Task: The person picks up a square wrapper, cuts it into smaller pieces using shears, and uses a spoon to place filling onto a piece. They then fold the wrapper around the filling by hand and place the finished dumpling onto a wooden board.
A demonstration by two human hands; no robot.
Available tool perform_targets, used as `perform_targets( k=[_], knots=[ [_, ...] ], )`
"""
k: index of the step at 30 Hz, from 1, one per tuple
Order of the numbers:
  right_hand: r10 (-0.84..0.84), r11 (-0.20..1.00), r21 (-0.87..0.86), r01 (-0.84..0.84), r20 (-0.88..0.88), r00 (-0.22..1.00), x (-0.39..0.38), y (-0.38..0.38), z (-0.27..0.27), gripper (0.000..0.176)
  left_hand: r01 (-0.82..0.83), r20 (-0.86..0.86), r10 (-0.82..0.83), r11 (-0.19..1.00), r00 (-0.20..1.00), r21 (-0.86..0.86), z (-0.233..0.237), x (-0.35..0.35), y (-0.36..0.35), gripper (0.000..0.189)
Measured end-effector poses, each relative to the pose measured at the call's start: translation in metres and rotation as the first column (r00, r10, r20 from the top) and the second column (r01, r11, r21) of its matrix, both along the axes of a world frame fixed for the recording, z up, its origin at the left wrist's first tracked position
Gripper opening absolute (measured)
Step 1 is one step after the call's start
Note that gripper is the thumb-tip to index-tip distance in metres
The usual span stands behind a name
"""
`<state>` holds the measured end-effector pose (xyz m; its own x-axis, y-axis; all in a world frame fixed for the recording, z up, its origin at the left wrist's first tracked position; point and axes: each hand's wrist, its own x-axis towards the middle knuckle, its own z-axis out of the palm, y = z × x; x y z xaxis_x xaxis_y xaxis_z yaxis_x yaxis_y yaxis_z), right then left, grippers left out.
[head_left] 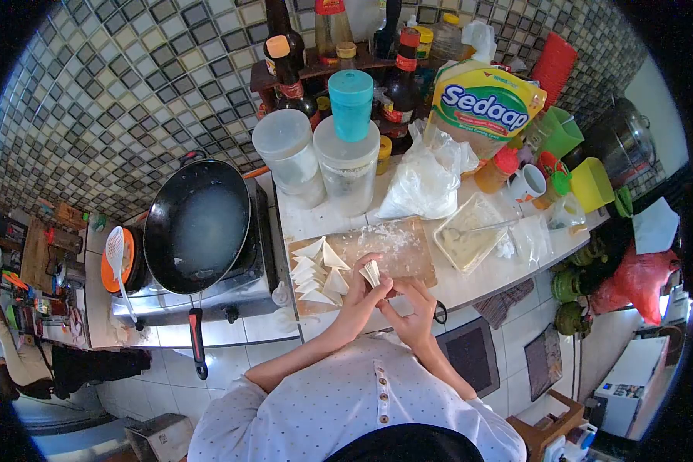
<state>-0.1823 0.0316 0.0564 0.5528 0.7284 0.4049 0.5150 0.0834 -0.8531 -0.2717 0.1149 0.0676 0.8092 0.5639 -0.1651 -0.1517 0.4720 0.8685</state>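
My left hand (354, 299) is closed around a folded piece of pale dough (370, 272), whose layered end sticks up between thumb and fingers. Against the lower end of this piece, the bent fingers of my right hand (413, 313) press together; their tips are partly hidden. Both hands are above the front edge of a floury wooden board (400, 250). Several pale dough triangles (309, 276) lie overlapping on the board's left part. To the right of the board stands a clear plastic tray (470, 248) with a pale paste and a metal spoon (481, 228) in it.
At left, a black frying pan (179, 231) with cloudy liquid sits on the stove (254, 266), its handle pointing toward me. A white slotted spatula (115, 254) rests beside it. Behind the board are lidded containers (346, 165), a bag of white powder (423, 185) and a Sedaap pouch (481, 108).
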Motion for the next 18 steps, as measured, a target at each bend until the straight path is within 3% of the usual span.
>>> perform_targets(
  k=[4,6,10,12,18],
  knots=[
    [0.029,1.0,0.008,-0.03,0.044,0.999,0.005,0.001,0.0,0.028,0.016,-0.045,-0.017,1.0,0.999,-0.009,0.001,-0.001,0.002,0.045],
    [0.05,0.999,-0.014,-0.051,-0.059,0.997,0.005,0.0,0.004,0.029,0.017,-0.064,-0.019,1.0,0.998,-0.019,0.0,-0.001,0.001,0.044],
    [0.091,0.996,-0.017,-0.092,-0.076,0.993,0.01,-0.001,-0.001,0.03,0.021,-0.103,-0.025,0.999,0.994,-0.039,0.001,0.0,0.003,0.044],
    [0.141,0.988,-0.03,-0.15,-0.192,0.971,0.011,-0.002,0.004,0.032,0.033,-0.11,-0.034,0.999,0.993,-0.014,-0.003,0.0,0.005,0.044],
    [0.172,0.982,-0.032,-0.187,-0.262,0.95,0.015,-0.002,0.003,0.032,0.072,-0.101,-0.071,0.997,0.992,0.007,-0.003,-0.001,0.006,0.044]
  ],
)
